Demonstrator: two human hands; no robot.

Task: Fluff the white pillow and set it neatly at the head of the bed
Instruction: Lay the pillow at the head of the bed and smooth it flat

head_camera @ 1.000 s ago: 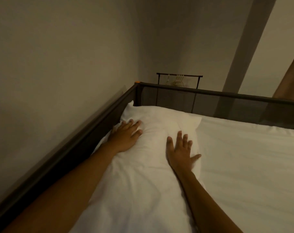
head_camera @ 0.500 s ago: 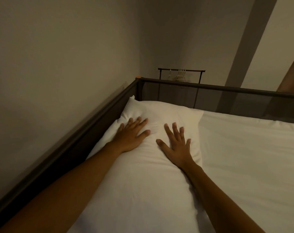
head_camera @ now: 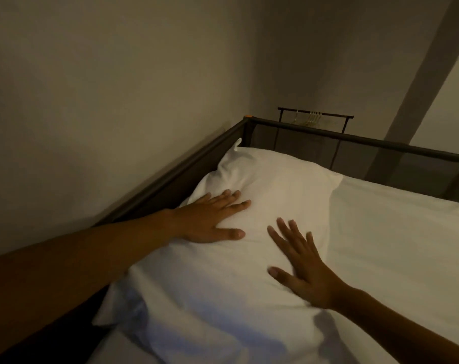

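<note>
Along the bed's far-left corner: white pillow (head_camera: 262,195) lies lengthwise by the left rail, far end tucked into the corner where the rails meet.
Pillow material: soft white cotton-like case, puffy at far end, flatter and creased toward the near end; near-left corner flops over the mattress edge.
Left hand (head_camera: 210,219): flat on the pillow's far-left part, palm down, fingers spread, grip released, nothing grasped; fabric dents under the thumb.
Right hand (head_camera: 304,269): palm down on the pillow's right half, fingers splayed, grip released; fingers motion-blurred, so contact at the tips is hard to confirm.
Bed sheet (head_camera: 396,258): white, smooth, faint folds, fills the right side; bare room there from the pillow's right edge outward.
Bed frame (head_camera: 354,141): dark metal tube rails, round section, with dark mesh panels below; small orange cap at the corner post.
Edges: pillow's left side touches or sits just beside the left rail, cannot tell which; far end near the head rail, narrow dark gap visible.
Wall (head_camera: 104,101): plain, matte, beige-grey, just beside the left rail.
Clothes rack (head_camera: 315,118): thin dark bar past the head rail, pale hangers on it, small and dim.
Hidden/cut off: both forearms run out of view at the bottom; pillow's near end partly shadowed; right arm covers the pillow's near-right edge; light low, colours muddy.
</note>
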